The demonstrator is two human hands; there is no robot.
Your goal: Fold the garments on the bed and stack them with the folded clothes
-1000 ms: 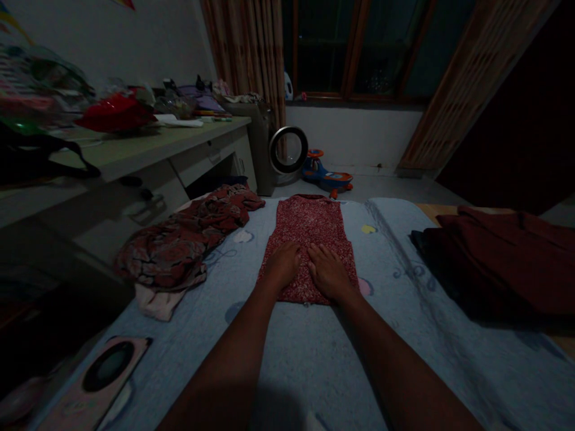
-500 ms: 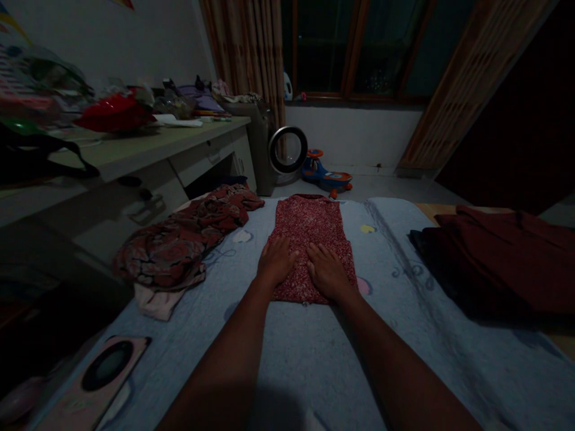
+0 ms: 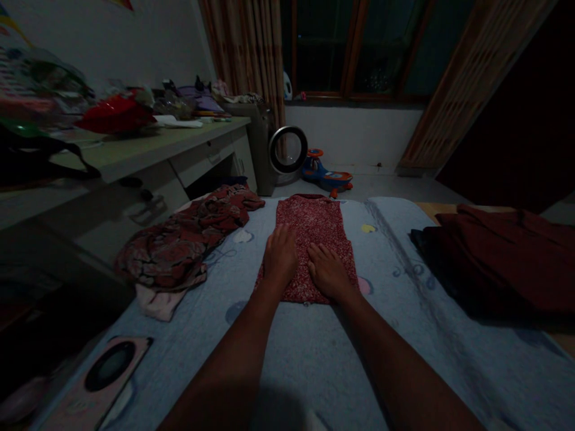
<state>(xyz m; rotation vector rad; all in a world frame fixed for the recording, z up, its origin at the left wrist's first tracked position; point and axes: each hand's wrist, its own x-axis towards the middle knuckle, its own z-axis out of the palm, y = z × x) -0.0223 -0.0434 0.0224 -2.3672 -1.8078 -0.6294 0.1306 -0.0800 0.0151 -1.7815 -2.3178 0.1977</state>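
A red garment with a fine pale pattern [image 3: 312,218] lies folded into a rough rectangle on the light blue bed cover [image 3: 314,359]. My left hand [image 3: 281,254] is over its left part, fingers stretched toward the far end and close together; whether the palm presses or hovers I cannot tell. My right hand [image 3: 329,269] rests flat on the garment's right half, fingers spread. Neither hand grips the cloth. The garment's near left corner sticks out past my left wrist.
Left on the bed lies a crumpled patterned red-brown cloth [image 3: 179,245], with a pink phone [image 3: 103,377] nearer me. Folded dark red and black clothes [image 3: 503,263] are at right. Beyond stand a cluttered desk [image 3: 179,143], a washing machine with its door open [image 3: 287,149] and a ride-on toy [image 3: 326,173].
My left hand has slid forward and turned slightly, its fingers closer together. The garment's near left corner now shows further out to the left. My right hand stays in place.
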